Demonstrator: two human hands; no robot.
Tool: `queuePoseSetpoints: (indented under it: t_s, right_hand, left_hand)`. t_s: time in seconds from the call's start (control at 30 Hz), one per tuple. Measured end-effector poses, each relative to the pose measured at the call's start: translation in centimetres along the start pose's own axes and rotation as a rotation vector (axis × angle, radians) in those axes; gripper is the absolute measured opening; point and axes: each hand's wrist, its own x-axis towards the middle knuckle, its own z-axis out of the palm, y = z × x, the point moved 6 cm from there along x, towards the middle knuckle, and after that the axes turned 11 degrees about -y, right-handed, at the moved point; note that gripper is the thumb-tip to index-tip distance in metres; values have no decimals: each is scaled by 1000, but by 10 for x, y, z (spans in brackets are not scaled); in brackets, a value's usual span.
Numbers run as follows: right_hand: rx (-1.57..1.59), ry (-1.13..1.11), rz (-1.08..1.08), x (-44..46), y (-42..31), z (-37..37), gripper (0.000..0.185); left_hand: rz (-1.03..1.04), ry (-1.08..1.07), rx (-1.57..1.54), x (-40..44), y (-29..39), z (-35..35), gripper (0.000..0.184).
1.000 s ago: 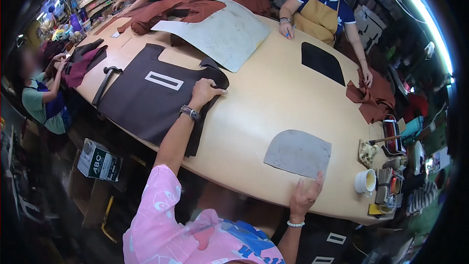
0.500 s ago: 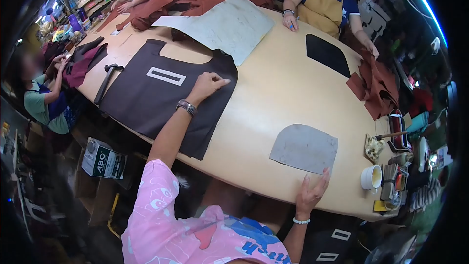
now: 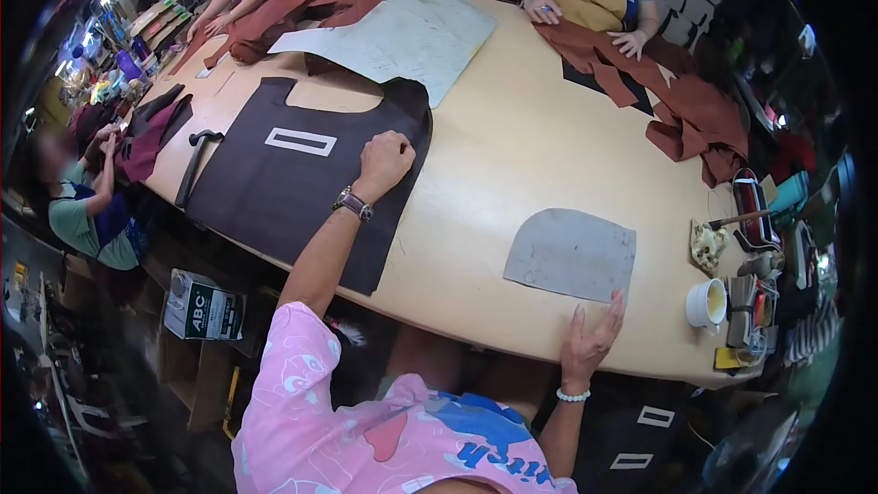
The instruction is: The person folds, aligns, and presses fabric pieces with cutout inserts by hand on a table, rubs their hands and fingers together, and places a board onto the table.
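My left hand (image 3: 386,165), with a watch on its wrist, is closed over the right part of a large dark brown leather panel (image 3: 293,197). Its fingers curl under, so what they hold, if anything, is hidden. A pale rectangular frame (image 3: 301,141) lies on the panel, left of that hand. My right hand (image 3: 590,343), wearing a beaded bracelet, is open at the table's near edge, fingers spread. Just beyond its fingertips lies a grey piece with a rounded top (image 3: 572,254).
A hammer (image 3: 194,169) lies at the panel's left edge. Beyond is a large pale sheet (image 3: 421,32). Reddish-brown leather (image 3: 700,114) partly covers a black piece (image 3: 599,82) before a co-worker. A white cup (image 3: 705,304) stands right; a can (image 3: 206,305) sits below the table.
My left hand has curled its fingers in more, off the earlier pinch. My right hand stays spread. The co-worker at far right has spread reddish-brown leather across the black piece.
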Motion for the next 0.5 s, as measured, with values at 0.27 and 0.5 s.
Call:
queuePoseSetpoints:
  t_s: [0.27, 0.5]
  right_hand:
    - [6, 3, 8, 1, 3, 0, 61]
    - [-18, 3, 14, -1, 1, -1, 61]
  left_hand:
    - [-170, 177, -817, 27, -84, -10, 25]
    - [-119, -52, -1651, 46, -93, -87, 35]
